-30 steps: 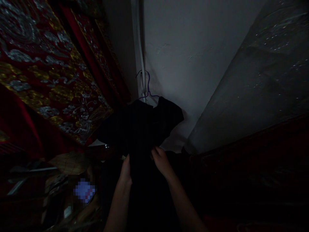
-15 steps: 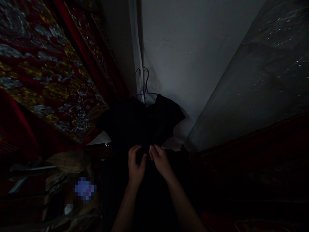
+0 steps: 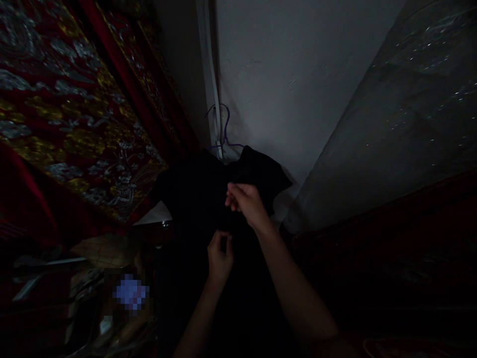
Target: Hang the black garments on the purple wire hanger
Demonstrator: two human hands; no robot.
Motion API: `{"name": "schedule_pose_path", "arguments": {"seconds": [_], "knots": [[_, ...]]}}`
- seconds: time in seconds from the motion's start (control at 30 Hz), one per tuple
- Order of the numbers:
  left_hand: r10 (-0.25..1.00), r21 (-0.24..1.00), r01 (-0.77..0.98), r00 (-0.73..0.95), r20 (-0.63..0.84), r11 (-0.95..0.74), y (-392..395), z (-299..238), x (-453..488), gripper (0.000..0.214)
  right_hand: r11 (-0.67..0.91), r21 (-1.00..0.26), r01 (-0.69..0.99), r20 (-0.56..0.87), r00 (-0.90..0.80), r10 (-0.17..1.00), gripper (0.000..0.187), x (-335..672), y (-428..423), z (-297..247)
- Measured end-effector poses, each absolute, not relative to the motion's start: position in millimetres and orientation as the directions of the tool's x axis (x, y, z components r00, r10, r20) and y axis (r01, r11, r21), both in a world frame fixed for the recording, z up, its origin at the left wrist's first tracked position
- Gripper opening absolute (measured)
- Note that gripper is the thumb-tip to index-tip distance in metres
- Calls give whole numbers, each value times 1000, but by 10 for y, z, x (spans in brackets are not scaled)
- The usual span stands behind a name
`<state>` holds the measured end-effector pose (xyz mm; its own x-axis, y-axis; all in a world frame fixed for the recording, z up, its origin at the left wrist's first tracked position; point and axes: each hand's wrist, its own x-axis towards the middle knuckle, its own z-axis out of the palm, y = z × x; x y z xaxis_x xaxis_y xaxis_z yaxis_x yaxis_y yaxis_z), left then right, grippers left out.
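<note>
A black short-sleeved garment (image 3: 201,189) hangs from a purple wire hanger (image 3: 226,127). Its front is so dark that seams and fastenings cannot be told. My right hand (image 3: 244,201) is closed in front of the upper chest, thumb against curled fingers. Lower down, a little to the left, my left hand (image 3: 220,252) pinches with thumb and forefinger at the middle of the garment's front. Anything between the fingers of either hand is lost against the black cloth.
The hanger's hook is at a pale strip (image 3: 214,74) beside a grey wall (image 3: 276,64). At left hangs a red cloth (image 3: 78,114) with gold and silver embroidery. Translucent plastic sheeting (image 3: 387,114) slants on the right. Dim clutter (image 3: 108,248) lies lower left.
My right hand has risen from beside the left hand to the upper chest of the garment, its fingers closed. My left hand has shifted slightly right and down, its fingers drawn closer together.
</note>
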<state>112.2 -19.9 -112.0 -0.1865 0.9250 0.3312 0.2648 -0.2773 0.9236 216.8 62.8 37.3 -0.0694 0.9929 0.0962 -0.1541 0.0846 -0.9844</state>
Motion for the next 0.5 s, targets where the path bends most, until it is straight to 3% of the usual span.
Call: {"name": "schedule_pose_path", "arguments": {"seconds": [0.07,0.2,0.3,0.37,0.4,0.5], "knots": [[934,922,274,-156,322,-272,-155,-1144,1156,10,179,-967,-180,180,10,984,36,2189,757,694],[944,919,246,-43,328,-308,26,-876,1144,9,305,-938,-164,309,0,951,39,2154,701,928],[885,877,194,-67,460,-441,210,-329,1055,17,361,-923,-136,368,-25,930,42,2139,551,822],[764,785,228,-192,616,-576,328,102,974,35,378,-919,-112,386,-52,921,41,2165,489,757],[703,718,292,-174,690,-632,381,304,935,37,391,-915,-96,398,-66,915,39,2185,473,746],[620,540,430,58,783,-723,499,746,857,20,459,-888,-9,459,-78,885,31,2248,462,786]]}}
